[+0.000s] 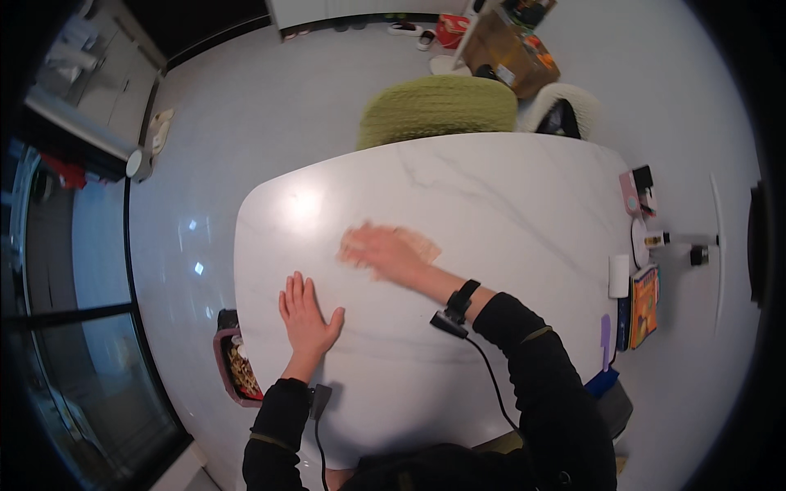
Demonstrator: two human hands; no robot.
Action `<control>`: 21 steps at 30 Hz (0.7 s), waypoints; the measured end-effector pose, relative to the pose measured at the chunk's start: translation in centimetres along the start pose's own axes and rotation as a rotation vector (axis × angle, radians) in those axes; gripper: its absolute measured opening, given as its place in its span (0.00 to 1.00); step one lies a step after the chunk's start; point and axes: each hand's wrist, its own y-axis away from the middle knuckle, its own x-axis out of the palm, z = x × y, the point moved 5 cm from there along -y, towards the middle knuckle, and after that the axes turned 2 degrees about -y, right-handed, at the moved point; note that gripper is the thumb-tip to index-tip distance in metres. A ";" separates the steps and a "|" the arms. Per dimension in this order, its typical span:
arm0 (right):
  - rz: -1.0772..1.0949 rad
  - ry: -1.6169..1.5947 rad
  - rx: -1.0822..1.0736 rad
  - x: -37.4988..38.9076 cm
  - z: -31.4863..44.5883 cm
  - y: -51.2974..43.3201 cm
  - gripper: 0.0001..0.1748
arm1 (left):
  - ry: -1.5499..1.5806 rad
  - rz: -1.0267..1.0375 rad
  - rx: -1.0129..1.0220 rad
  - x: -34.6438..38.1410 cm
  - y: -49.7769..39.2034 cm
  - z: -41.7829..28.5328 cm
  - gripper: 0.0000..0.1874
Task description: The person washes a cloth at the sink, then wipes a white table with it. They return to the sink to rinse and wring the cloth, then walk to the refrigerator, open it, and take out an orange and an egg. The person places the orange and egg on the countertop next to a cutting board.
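My right hand (393, 255) presses a crumpled pinkish-orange cloth (424, 243) against the white marble-patterned tabletop (491, 196). Motion blurs both the hand and the cloth, and the palm hides part of the fabric. Left of it and closer to me, my left hand (307, 319) rests flat on the table with its fingers spread and nothing in it. Each wrist carries a small black device with a cable; the right one (454, 313) is strapped on, and the left one (319, 402) hangs by the sleeve cuff.
A white roll-like object (618, 276), upright books (643, 310), a purple strip (606, 344) and a pink box (629, 192) line the right edge. Beyond the far edge stands a green chair (439, 107). A bin (230, 380) holding scraps sits by the left edge.
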 end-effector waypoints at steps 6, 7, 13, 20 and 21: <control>-0.340 -0.943 0.817 -7.5 -5.9 10.4 0.19 | -0.068 -0.012 0.061 0.3 0.0 -0.7 0.39; -0.608 -0.739 0.837 -10.5 -7.1 14.0 0.20 | -0.076 -0.016 0.068 0.4 0.0 -0.7 0.38; -0.901 0.589 1.493 -20.9 -14.5 38.7 0.30 | -0.146 -0.022 0.094 0.8 0.0 -1.0 0.37; -0.325 1.053 1.343 -26.6 -28.3 40.4 0.28 | -0.184 0.023 0.113 1.1 -0.2 -1.4 0.37; -0.458 0.885 1.329 -27.2 -30.2 39.0 0.27 | -0.205 0.040 0.106 1.2 -0.3 -1.3 0.37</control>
